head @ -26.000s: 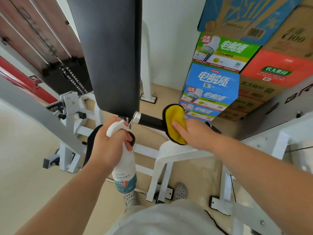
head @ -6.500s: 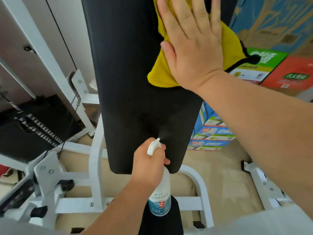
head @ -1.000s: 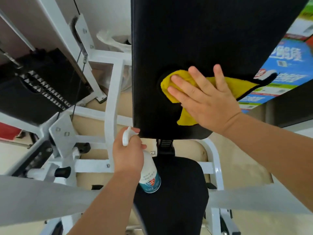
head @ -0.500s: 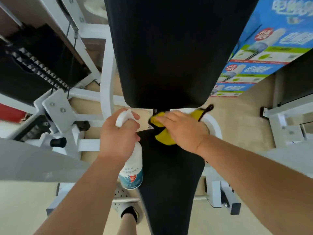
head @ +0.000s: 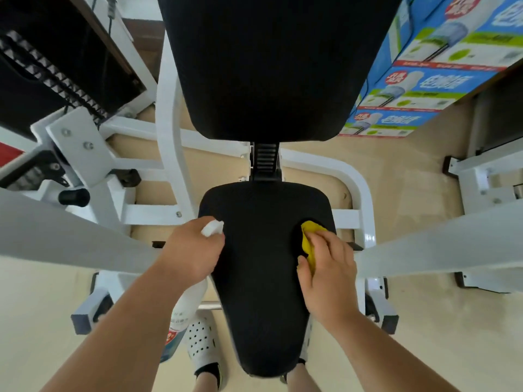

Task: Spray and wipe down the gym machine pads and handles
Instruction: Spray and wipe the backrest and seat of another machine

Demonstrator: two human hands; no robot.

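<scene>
As left hand (head: pixel 192 250) grips the spray bottle (head: pixel 188 305), right hand (head: pixel 328 275) clutches a yellow cloth (head: pixel 309 238) on seat pad (head: pixel 260 267).

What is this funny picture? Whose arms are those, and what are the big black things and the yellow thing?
The camera sits on a person's head and looks down, so you see that person's own two arms. The white metal frame belongs to a gym machine. The black shape in the middle is its seat pad, and the bigger black one above it is the back pad. The left hand holds a white spray bottle at the seat's left edge, with the nozzle towards the seat. The right hand holds a yellow cloth against the seat's right side for wiping. Blue printed boxes are stacked at the upper right, and the person's white shoe shows below.
</scene>
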